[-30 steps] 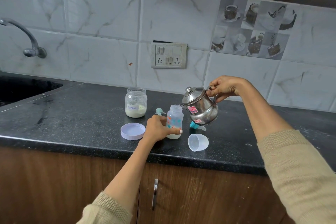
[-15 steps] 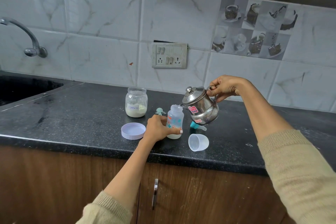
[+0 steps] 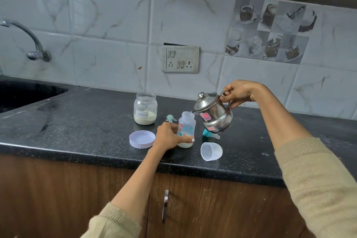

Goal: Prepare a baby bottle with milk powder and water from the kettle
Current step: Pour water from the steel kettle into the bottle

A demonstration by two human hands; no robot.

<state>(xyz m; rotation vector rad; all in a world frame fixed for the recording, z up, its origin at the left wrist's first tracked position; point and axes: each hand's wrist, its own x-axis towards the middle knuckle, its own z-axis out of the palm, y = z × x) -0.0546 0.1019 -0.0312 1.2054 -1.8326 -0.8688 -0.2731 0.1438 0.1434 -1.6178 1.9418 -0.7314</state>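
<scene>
A clear baby bottle (image 3: 186, 128) with coloured prints stands open on the black counter (image 3: 87, 127), pale liquid or powder at its bottom. My left hand (image 3: 167, 137) grips its lower part. My right hand (image 3: 238, 92) holds the handle of a small steel kettle (image 3: 214, 114), tilted left with its spout over the bottle's mouth. A glass jar (image 3: 145, 108) labelled formula, part full of milk powder, stands open behind. Its lilac lid (image 3: 142, 138) lies left of my hand. A teal scoop (image 3: 170, 118) lies behind the bottle.
A clear bottle cap (image 3: 211, 151) lies on its side near the counter's front edge. The teal collar with teat (image 3: 210, 134) lies under the kettle. A sink (image 3: 23, 92) and tap (image 3: 31, 42) are at the far left. A switch panel (image 3: 180, 59) is on the tiled wall.
Hardly anything has moved. The kettle stays tilted over the bottle and my left hand keeps its grip.
</scene>
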